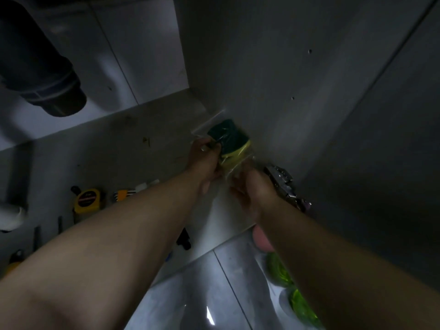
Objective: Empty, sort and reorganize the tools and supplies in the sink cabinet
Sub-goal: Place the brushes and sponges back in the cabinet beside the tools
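Sponge pack [229, 141] in clear wrap, held by both hands close together.
Left hand [204, 160] pinches its upper edge and right hand [252, 194] grips its lower end, just left of the door hinge [282, 182]; tape measure [87, 200] lies well left of that hinge.

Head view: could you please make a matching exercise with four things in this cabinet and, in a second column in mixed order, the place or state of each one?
Things
1. sponge pack
2. tape measure
3. drain pipe
4. hinge

Places or states
A. dark, hanging at the upper left
B. gripped by the left hand and the right hand
C. shiny metal, on the side wall at the right
D. yellow, lying on the cabinet floor at the left

Pairs: 1-B, 2-D, 3-A, 4-C.
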{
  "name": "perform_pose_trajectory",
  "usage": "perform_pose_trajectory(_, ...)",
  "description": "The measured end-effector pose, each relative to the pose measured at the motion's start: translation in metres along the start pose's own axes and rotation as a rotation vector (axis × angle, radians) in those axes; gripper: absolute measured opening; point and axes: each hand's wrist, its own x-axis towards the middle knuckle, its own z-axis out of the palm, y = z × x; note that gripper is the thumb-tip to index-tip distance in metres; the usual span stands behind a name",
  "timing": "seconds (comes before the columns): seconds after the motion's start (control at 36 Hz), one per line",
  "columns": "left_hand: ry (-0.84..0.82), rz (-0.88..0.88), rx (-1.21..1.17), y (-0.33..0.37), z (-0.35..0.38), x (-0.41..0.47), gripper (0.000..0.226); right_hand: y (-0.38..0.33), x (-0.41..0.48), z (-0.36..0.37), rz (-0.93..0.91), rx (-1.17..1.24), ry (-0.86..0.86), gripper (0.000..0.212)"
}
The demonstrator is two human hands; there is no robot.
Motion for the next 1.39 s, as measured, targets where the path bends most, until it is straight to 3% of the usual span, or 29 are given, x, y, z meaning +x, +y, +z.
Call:
perform_pose_trajectory(0.08,-0.061,-0.065,-0.025,0.001,-0.006,-0.009,0.022,0.0,-0.005,-0.004,0.001,-0.042,-0.004,0.021)
perform_pose_trajectory(0.25,-0.097,0.058,0.074,0.007,-0.028,-0.032,0.027,-0.006,-0.027,-0.012,0.043,-0.111,-0.007,0.029)
perform_pose_trajectory(0.36,-0.11,0.186,0.307,0.009,-0.038,-0.057,0.018,-0.016,-0.05,-0.024,0.098,-0.31,-0.092,0.04)
perform_pose_trajectory(0.44,-0.122,0.242,0.386,0.001,-0.042,-0.083,0.023,-0.023,-0.074,-0.042,0.021,-0.49,-0.115,0.033)
perform_pose_trajectory(0.58,-0.223,0.27,0.346,-0.021,-0.048,-0.14,0.026,-0.022,-0.127,-0.09,-0.234,-1.001,-0.072,0.018)
perform_pose_trajectory(0.67,-0.315,0.278,0.317,-0.032,-0.054,-0.176,0.026,-0.023,-0.163,-0.116,-0.373,-1.487,0.0,0.017)
perform_pose_trajectory(0.72,-0.379,0.288,0.316,-0.04,-0.059,-0.196,0.025,-0.019,-0.185,-0.127,-0.381,-1.781,0.051,0.014)
perform_pose_trajectory(0.81,-0.445,0.294,0.321,-0.052,-0.069,-0.221,0.031,-0.001,-0.206,-0.14,-0.265,-1.982,0.081,0.023)
perform_pose_trajectory(0.92,-0.474,0.262,0.382,-0.071,-0.087,-0.245,0.038,0.028,-0.22,-0.158,-0.123,-2.008,0.119,0.033)
perform_pose_trajectory(1.14,-0.666,0.236,0.632,-0.084,-0.111,-0.263,0.017,0.033,-0.246,-0.151,-0.258,-1.879,0.123,0.028)
perform_pose_trajectory(1.19,-0.711,0.197,0.687,-0.082,-0.112,-0.266,0.032,0.021,-0.253,-0.136,-0.304,-1.826,0.099,0.024)
perform_pose_trajectory(1.31,-0.797,0.146,0.668,-0.066,-0.11,-0.272,0.09,-0.009,-0.261,-0.098,-0.371,-1.751,0.017,0.02)
perform_pose_trajectory(1.39,-0.846,0.166,0.634,-0.052,-0.108,-0.273,0.112,-0.031,-0.265,-0.067,-0.436,-1.692,-0.06,0.024)
